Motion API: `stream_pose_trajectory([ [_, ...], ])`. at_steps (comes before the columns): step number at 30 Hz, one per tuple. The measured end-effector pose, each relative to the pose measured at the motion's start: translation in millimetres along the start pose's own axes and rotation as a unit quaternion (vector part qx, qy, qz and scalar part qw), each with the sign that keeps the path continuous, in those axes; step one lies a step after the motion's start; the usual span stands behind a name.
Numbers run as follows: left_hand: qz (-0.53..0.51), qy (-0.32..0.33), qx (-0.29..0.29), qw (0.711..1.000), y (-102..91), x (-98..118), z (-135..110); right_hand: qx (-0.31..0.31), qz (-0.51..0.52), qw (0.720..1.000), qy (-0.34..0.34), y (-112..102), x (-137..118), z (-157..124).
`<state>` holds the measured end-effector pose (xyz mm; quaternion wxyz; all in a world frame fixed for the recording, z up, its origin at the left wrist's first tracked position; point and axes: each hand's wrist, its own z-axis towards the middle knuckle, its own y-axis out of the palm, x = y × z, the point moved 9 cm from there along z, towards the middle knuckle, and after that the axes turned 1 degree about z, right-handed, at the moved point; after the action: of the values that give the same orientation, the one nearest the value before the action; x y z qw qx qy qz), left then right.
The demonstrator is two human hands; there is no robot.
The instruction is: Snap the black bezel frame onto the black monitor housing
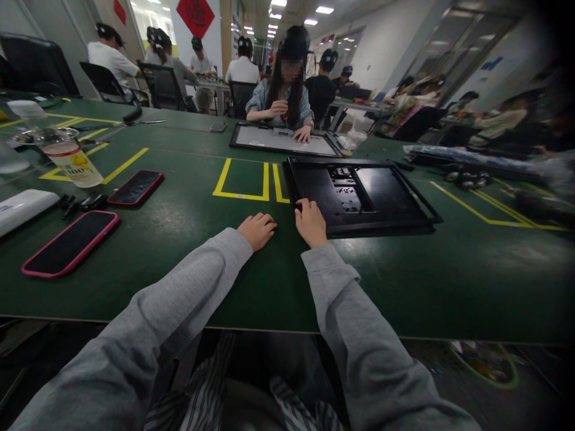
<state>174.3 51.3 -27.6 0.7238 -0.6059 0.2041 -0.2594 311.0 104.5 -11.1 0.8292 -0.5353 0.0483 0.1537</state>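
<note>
My left hand (257, 231) rests palm down on the green table, its fingers loosely stretched out and nothing in them. At the near left corner of a black plastic panel (386, 185), possibly a monitor's rear cover, lies my right hand (311, 224). Its fingers are apart and reach along the panel's left edge, seeming to touch it without gripping. The panel lies flat, with a recess and cut-outs near its middle. A thin black frame edge (422, 203) sticks out at its right side.
Across the table (188, 239), a person (283, 90) works on a flat grey panel (269, 139). To my left are two phones (74, 242), a drink bottle (72, 158) and a white object (24, 209). Yellow tape (242, 196) marks the tabletop. Plastic-wrapped parts (471, 155) lie at right.
</note>
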Motion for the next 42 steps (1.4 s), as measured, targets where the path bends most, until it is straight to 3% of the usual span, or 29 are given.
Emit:
stream_pose_trajectory([
  [25,-0.023,0.006,0.026,0.999,-1.4,-4,1,-0.001,0.026,1.000,0.006,-1,2,1],
  [30,-0.102,-0.056,0.101,0.988,-5.8,-30,1,-0.005,0.057,0.998,0.012,-2,4,1],
  [35,-0.197,-0.174,0.220,0.939,-20.3,-68,-9,-0.034,0.118,0.992,-0.013,4,-7,3],
  [38,-0.219,-0.226,0.249,0.916,-25.6,-87,-14,-0.050,0.145,0.987,-0.052,7,-32,-2],
  [42,-0.251,-0.281,0.277,0.884,-24.5,-116,-23,-0.072,0.151,0.976,-0.139,12,-86,-17],
])
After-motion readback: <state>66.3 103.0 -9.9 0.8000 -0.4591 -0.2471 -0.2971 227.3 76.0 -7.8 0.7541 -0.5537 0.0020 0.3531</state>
